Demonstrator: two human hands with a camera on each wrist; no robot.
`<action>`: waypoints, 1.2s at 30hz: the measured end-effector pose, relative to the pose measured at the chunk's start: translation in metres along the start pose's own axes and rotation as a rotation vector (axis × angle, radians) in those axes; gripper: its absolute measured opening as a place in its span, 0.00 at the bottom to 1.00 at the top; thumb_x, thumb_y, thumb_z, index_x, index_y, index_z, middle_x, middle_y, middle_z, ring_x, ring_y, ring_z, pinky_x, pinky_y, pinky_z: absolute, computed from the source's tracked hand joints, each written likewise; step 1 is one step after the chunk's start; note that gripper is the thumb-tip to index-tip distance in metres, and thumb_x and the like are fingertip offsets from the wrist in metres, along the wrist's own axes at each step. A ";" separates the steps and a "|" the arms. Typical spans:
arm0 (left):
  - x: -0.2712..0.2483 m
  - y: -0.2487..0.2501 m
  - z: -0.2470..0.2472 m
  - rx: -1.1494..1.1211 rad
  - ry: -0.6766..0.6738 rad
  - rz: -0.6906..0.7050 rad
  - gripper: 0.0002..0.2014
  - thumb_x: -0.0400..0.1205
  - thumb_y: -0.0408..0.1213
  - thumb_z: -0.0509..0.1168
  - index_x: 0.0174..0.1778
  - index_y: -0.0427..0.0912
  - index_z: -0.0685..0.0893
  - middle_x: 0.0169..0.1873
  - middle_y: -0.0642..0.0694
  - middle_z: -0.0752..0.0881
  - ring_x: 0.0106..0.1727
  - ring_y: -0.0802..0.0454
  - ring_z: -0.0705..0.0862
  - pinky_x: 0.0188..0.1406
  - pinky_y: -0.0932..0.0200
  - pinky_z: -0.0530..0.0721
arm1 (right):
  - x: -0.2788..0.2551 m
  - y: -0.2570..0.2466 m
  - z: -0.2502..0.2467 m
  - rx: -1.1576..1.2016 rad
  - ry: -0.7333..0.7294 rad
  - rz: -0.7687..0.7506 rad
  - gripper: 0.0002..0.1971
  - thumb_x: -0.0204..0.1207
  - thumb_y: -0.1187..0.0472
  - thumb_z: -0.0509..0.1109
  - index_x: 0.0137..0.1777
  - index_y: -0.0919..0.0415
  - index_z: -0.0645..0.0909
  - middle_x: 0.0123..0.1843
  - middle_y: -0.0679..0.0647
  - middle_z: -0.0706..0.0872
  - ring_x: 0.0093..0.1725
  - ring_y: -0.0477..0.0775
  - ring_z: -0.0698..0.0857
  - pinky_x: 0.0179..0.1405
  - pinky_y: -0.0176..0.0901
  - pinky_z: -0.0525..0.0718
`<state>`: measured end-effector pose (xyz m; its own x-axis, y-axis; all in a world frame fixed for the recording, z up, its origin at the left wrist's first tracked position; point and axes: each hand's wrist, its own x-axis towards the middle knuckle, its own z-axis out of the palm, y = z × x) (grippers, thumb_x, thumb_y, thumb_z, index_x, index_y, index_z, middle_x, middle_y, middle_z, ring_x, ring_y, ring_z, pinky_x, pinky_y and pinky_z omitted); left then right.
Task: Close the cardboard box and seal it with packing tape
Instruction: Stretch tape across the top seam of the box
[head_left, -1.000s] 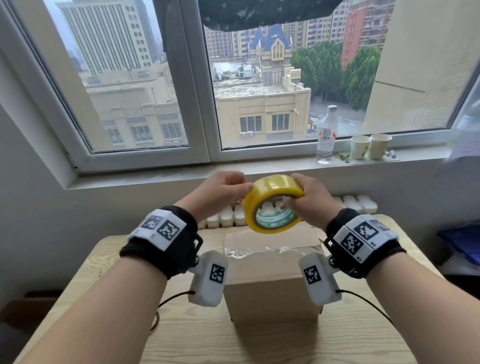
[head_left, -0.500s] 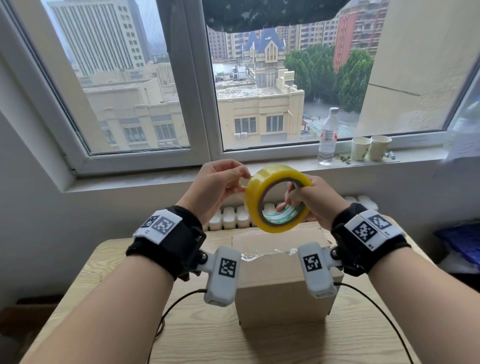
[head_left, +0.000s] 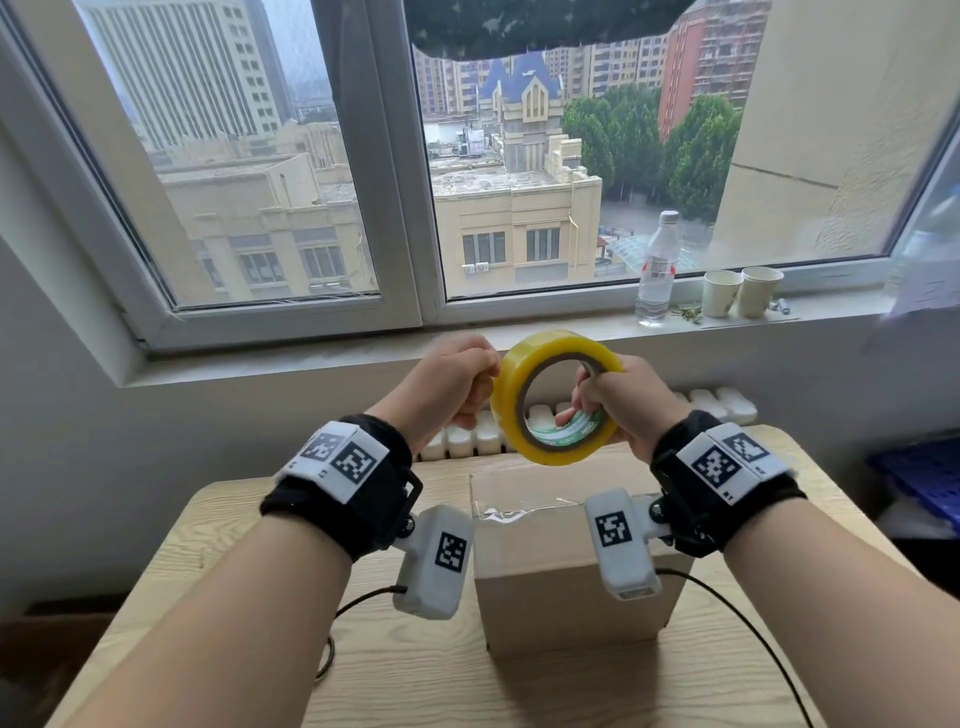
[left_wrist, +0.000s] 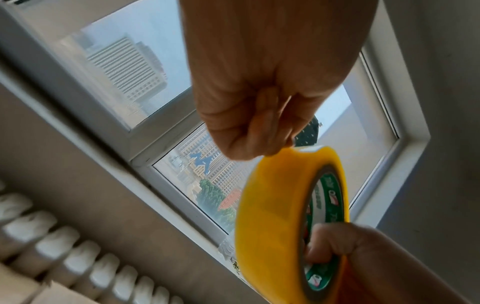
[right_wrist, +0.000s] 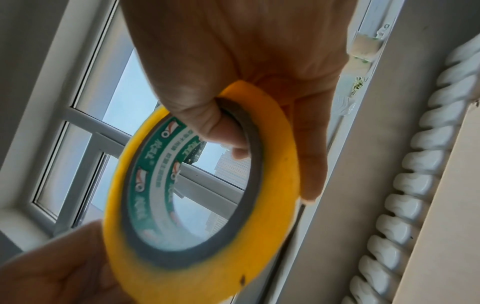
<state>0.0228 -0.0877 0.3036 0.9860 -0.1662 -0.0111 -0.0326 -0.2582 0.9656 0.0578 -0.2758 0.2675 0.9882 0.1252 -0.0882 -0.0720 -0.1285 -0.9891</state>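
Note:
A yellow packing tape roll (head_left: 506, 410) with a green-printed core is held up in the air above the cardboard box (head_left: 571, 597). My right hand (head_left: 618, 405) grips the roll's right side, thumb hooked through the core and fingers on the outer band (right_wrist: 280, 168). My left hand (head_left: 452, 384) is curled, its fingertips pinching at the roll's upper left edge (left_wrist: 272, 216). The box stands on the wooden table (head_left: 208, 545) below my wrists, flaps down, with a glossy strip along the top seam (head_left: 519, 512). My wrist cameras hide part of its top.
On the window sill at the right stand a water bottle (head_left: 657, 270) and two paper cups (head_left: 740, 293). A white radiator (head_left: 467, 436) runs behind the table. A blue object (head_left: 919, 478) sits off the table's right side. Cables trail across the tabletop.
Both hands lifted the roll higher and tipped it so its opening faces me. My right thumb went into the core, and my left fingertips moved onto the roll's upper left edge.

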 end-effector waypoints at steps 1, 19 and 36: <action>0.001 0.000 0.001 0.003 -0.007 -0.019 0.13 0.84 0.28 0.50 0.33 0.42 0.70 0.21 0.51 0.65 0.21 0.55 0.60 0.19 0.65 0.61 | 0.001 0.002 0.000 -0.003 0.019 -0.007 0.14 0.67 0.81 0.55 0.32 0.62 0.75 0.32 0.60 0.78 0.37 0.65 0.90 0.31 0.45 0.85; 0.011 -0.001 0.008 0.085 -0.024 0.073 0.19 0.81 0.42 0.66 0.67 0.44 0.78 0.57 0.45 0.86 0.56 0.52 0.87 0.54 0.54 0.88 | 0.003 0.003 -0.036 0.381 0.045 0.243 0.11 0.72 0.77 0.53 0.43 0.63 0.71 0.32 0.57 0.76 0.41 0.64 0.89 0.37 0.62 0.87; 0.019 0.002 0.027 0.008 0.231 0.300 0.03 0.80 0.30 0.68 0.42 0.41 0.84 0.49 0.45 0.91 0.53 0.52 0.87 0.57 0.55 0.84 | 0.001 0.006 -0.035 0.514 0.077 0.308 0.10 0.71 0.76 0.53 0.37 0.62 0.70 0.33 0.57 0.74 0.26 0.57 0.86 0.31 0.54 0.86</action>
<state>0.0366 -0.1172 0.2987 0.9431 -0.0171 0.3320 -0.3264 -0.2378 0.9148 0.0635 -0.3112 0.2660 0.9172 0.0837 -0.3896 -0.3933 0.3470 -0.8514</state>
